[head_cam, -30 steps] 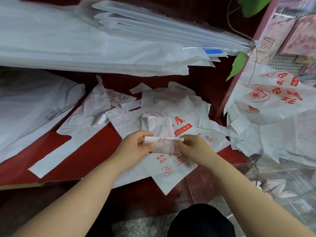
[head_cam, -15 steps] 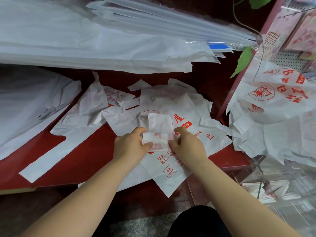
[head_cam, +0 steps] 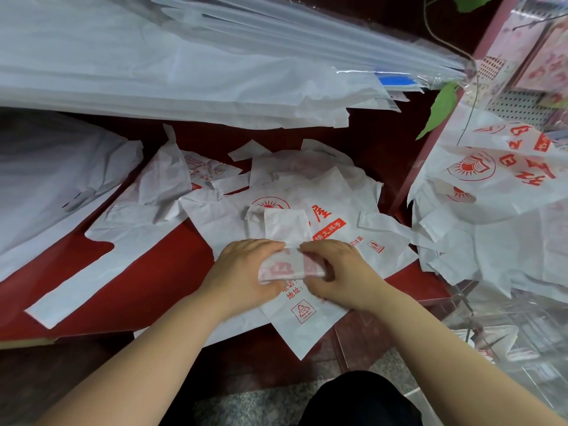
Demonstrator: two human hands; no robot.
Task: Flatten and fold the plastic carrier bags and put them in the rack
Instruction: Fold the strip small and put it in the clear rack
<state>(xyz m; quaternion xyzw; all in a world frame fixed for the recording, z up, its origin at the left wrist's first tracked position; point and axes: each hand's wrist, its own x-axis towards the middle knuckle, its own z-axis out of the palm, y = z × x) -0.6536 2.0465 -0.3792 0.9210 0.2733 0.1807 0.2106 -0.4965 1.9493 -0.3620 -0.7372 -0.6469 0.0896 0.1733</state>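
Left grip point(head_cam: 242, 272) and right grip point(head_cam: 341, 272) are pinching the folded carrier bag point(head_cam: 289, 267), long axis lying nine-to-three o'clock, unfolded tail point(head_cam: 285, 226) toward twelve.

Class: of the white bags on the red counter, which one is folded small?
The bag pinched between the left hand and right hand: a compact folded packet, while the other bags lie spread out, unfolded.

The dark red counter point(head_cam: 147, 281) carried a loose heap of white, red-printed carrier bags point(head_cam: 325, 192) towards its right edge and a plain flattened bag point(head_cam: 123, 241) left of them.
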